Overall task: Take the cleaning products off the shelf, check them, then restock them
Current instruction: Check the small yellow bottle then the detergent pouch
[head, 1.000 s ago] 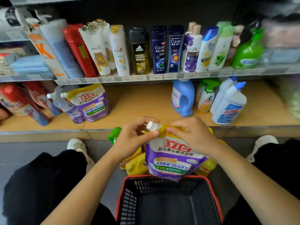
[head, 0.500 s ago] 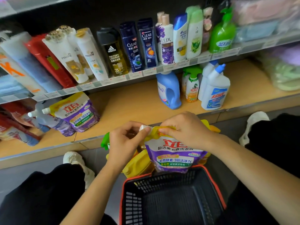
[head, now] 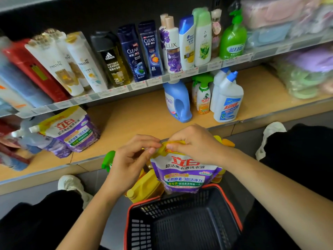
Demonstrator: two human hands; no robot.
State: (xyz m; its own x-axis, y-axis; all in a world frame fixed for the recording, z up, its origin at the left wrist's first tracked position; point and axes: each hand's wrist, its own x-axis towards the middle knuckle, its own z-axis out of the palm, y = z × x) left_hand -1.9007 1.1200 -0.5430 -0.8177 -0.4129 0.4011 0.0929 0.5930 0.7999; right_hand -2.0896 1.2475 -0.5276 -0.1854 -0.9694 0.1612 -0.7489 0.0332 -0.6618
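Detergent pouch (head: pixel 183 175): held upright above the basket (head: pixel 144 202), long axis vertical, top edge pinched by left hand (head: pixel 133 159) and right hand (head: pixel 195 144). Matching pouch (head: pixel 72 129) is kept on the lower shelf (head: pixel 140 116), ahead and leftward, nearer the left hand.

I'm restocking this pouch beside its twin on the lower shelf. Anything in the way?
Nothing visible. The left hand and right hand hold the pouch before the lower shelf; its wood between the twin pouch and blue bottle is bare.
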